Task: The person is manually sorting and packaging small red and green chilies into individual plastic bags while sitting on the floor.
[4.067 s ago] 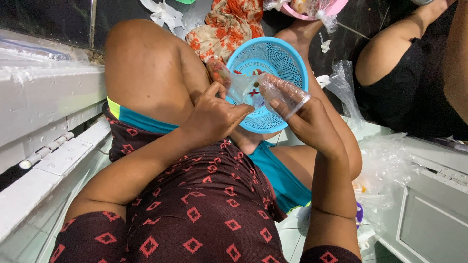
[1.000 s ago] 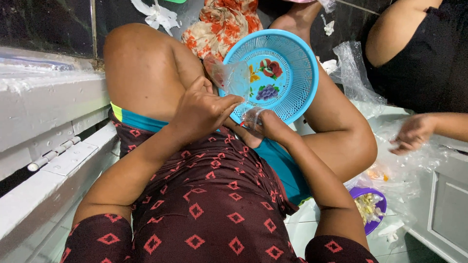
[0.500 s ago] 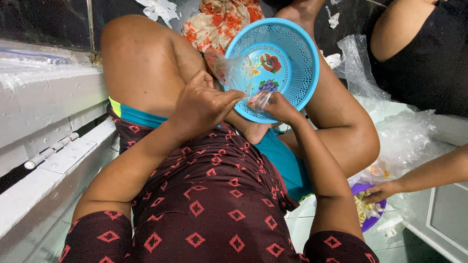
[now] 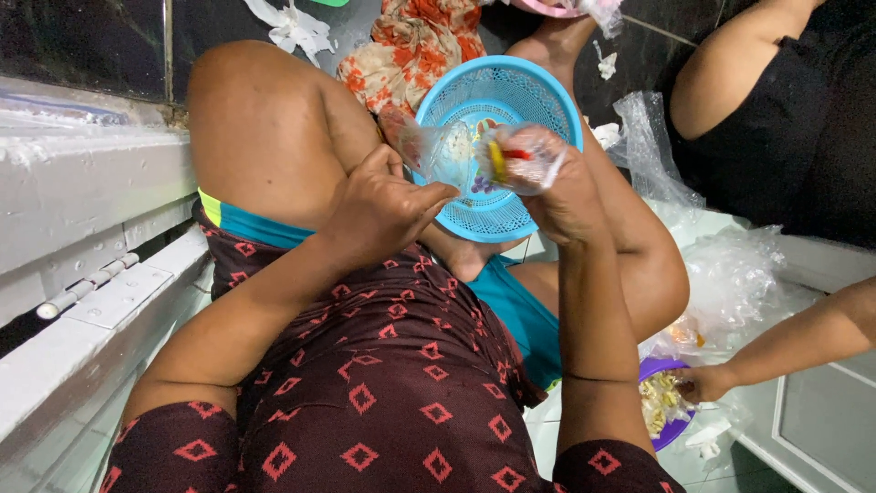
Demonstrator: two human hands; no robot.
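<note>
A round blue plastic sieve basket [image 4: 534, 215] rests tilted between my raised knees. My left hand [image 4: 379, 205] pinches the edge of a small clear plastic bag [image 4: 443, 151] held over the basket. My right hand [image 4: 557, 187] is closed on the other side of that bag, with red and yellow bits showing through the plastic at its fingers. The bag stretches between both hands.
A grey ledge [image 4: 82, 201] runs along my left. Another person's hand [image 4: 703, 382] reaches into a purple bowl [image 4: 675, 427] of pale food on the floor at lower right. Crumpled clear plastic bags [image 4: 730, 283] lie near it. An orange patterned cloth [image 4: 415, 46] lies beyond the basket.
My right hand has lifted higher, up in front of the basket with the bag. The other person's hand has stayed at the purple bowl.
</note>
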